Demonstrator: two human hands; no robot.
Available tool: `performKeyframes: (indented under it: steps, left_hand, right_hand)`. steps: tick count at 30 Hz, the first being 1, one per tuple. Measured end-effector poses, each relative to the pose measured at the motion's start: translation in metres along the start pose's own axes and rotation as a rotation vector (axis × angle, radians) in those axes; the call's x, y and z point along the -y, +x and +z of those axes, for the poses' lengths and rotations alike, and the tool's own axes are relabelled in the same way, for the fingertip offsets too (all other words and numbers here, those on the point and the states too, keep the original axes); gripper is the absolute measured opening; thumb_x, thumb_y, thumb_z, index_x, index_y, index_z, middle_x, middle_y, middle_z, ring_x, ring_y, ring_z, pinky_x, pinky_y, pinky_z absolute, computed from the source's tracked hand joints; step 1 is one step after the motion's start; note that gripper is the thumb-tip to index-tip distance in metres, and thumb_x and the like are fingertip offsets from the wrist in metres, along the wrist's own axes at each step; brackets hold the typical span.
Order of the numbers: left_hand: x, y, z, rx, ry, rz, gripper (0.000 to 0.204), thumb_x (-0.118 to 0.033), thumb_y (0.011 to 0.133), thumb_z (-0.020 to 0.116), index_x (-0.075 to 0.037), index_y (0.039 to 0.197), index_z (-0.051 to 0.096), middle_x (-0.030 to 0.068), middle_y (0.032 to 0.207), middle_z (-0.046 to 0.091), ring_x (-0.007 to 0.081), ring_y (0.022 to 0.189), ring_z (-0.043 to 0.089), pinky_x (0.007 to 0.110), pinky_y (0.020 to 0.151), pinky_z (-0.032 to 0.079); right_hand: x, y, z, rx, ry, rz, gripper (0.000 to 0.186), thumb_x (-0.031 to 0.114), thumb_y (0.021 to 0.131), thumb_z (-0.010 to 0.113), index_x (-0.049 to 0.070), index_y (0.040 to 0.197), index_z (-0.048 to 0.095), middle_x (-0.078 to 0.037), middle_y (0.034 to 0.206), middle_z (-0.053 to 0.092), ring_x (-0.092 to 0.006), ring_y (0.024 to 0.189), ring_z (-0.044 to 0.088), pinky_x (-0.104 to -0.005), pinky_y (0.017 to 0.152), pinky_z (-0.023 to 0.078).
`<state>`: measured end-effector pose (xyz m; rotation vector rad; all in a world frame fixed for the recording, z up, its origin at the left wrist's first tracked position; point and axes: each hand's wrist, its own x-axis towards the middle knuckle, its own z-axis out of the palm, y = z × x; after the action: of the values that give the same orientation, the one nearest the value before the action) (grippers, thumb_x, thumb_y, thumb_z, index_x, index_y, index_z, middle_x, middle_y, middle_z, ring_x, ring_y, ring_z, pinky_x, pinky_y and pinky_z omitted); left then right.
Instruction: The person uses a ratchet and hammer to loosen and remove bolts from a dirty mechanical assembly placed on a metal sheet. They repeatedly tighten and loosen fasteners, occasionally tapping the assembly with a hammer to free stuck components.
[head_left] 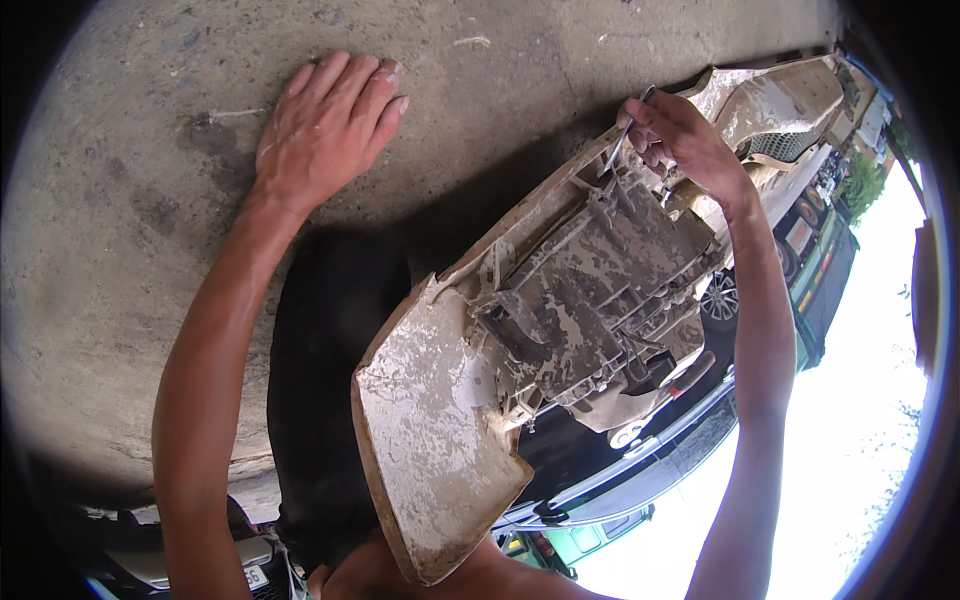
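Observation:
My left hand [325,130] lies palm down on the grey concrete, fingers stretched out and holding nothing. My right hand [690,140] is closed around a slim, shiny metal tool [617,148]; its exact kind is hard to make out. The tool's lower end points into the inner side of a mud-caked car bumper [430,410], near its upper edge. Whether the tip touches a fastener cannot be seen. A dark, dirt-covered plastic panel [590,290] with ribs and brackets sits in the bumper's middle, just below the right hand.
Rough concrete [150,250] stretches along the left and top. My dark-clothed leg [325,400] is beside the bumper. Behind the bumper stands a dark car [600,460], with a green truck [825,270] further right. Another vehicle's front [150,560] shows at lower left.

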<state>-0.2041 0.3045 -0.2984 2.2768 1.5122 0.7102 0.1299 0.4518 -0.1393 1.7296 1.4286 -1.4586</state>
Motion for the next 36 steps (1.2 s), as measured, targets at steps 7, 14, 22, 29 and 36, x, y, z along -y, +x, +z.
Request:
performKeyframes:
  steps: [7,14,22,29,36]
  left_hand:
    - [0.000,0.003,-0.001,0.024,0.055,-0.002,0.030,-0.030,0.101,0.064,-0.005,0.116,0.066,0.0061,0.105,0.064,0.0225,0.098,0.060,0.038,0.084,0.050]
    - [-0.001,0.003,-0.001,0.042,0.085,-0.006,0.029,-0.030,0.100,0.064,-0.006,0.117,0.066,0.0036,0.107,0.064,0.0204,0.101,0.059,0.037,0.085,0.050]
    - [0.001,0.000,0.001,0.029,0.070,-0.012,0.027,-0.028,0.100,0.065,-0.007,0.117,0.067,0.0035,0.107,0.064,0.0202,0.101,0.059,0.037,0.085,0.050]
    - [-0.002,-0.001,-0.001,0.042,0.083,-0.005,0.028,-0.028,0.100,0.064,-0.007,0.118,0.066,0.0036,0.108,0.064,0.0204,0.101,0.060,0.037,0.086,0.051]
    - [-0.001,-0.001,0.001,-0.015,0.109,-0.005,0.032,-0.032,0.102,0.062,-0.006,0.120,0.066,0.0053,0.109,0.065,0.0218,0.102,0.061,0.037,0.088,0.051]
  right_hand:
    - [0.002,-0.016,0.004,-0.086,0.075,-0.029,0.049,0.042,0.108,0.054,-0.005,0.106,0.067,-0.008,0.076,0.064,-0.0126,0.060,0.057,-0.0292,0.052,0.046]
    - [0.013,-0.026,0.012,-0.092,-0.045,-0.058,0.046,0.043,0.108,0.055,-0.001,0.102,0.067,-0.007,0.077,0.068,-0.0133,0.062,0.058,-0.0302,0.056,0.047]
    - [0.029,-0.030,0.026,-0.135,-0.377,-0.104,0.045,0.041,0.108,0.054,-0.002,0.101,0.065,-0.012,0.074,0.066,-0.0214,0.064,0.060,-0.0385,0.063,0.047]
    - [0.011,-0.041,0.040,-0.233,-0.301,-0.235,0.032,0.029,0.107,0.058,-0.002,0.102,0.061,-0.018,0.070,0.062,-0.0297,0.062,0.060,-0.0433,0.063,0.047]
    - [0.021,-0.059,0.057,-0.250,-0.454,-0.267,0.036,0.033,0.107,0.056,-0.002,0.098,0.056,-0.026,0.072,0.060,-0.0415,0.068,0.060,-0.0519,0.067,0.045]
